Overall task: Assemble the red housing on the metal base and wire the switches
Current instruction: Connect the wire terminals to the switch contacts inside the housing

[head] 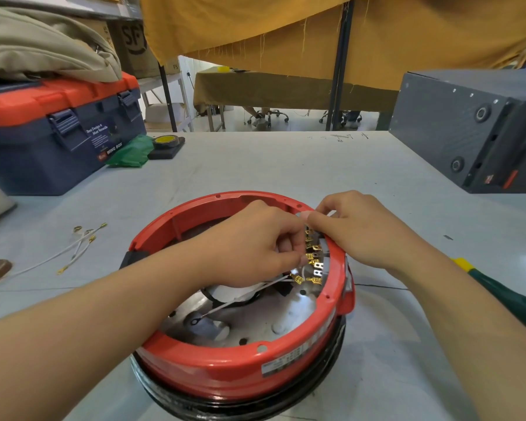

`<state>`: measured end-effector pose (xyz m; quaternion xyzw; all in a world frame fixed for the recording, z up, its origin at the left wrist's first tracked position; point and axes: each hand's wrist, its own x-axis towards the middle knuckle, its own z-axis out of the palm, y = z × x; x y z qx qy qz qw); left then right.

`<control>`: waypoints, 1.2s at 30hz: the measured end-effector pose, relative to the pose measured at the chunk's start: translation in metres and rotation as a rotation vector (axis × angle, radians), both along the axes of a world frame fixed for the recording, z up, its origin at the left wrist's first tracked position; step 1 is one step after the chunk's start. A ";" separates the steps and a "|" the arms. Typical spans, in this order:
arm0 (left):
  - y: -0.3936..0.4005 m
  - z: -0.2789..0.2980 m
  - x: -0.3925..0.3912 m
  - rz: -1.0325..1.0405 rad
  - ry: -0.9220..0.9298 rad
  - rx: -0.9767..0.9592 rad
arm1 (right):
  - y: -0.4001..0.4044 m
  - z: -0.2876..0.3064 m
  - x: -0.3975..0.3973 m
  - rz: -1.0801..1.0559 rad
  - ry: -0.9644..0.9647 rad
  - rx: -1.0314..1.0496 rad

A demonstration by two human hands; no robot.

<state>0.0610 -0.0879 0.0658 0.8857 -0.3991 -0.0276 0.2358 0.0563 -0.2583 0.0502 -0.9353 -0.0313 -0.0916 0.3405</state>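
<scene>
1 red housing (237, 367) on 1 metal base (255, 325); both hands' fingers (289, 247) pinch brass terminals (312, 258) at R inner wall.

red housing (225, 372) seated on metal base (255, 323), on grey table (255, 165) | left hand (249, 247) curled inside ring, pinching at brass terminals (312, 259) | right hand (356, 229) fingers on rim beside them | loose white wires (73, 247) left | toolbox (58, 132) far left

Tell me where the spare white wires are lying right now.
In the head view, the loose white wires lie on the grey table, left of the red housing and in front of the blue toolbox.
</scene>
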 end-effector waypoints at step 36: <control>-0.002 -0.001 -0.002 0.004 0.089 -0.075 | 0.004 0.000 0.000 -0.005 -0.029 -0.043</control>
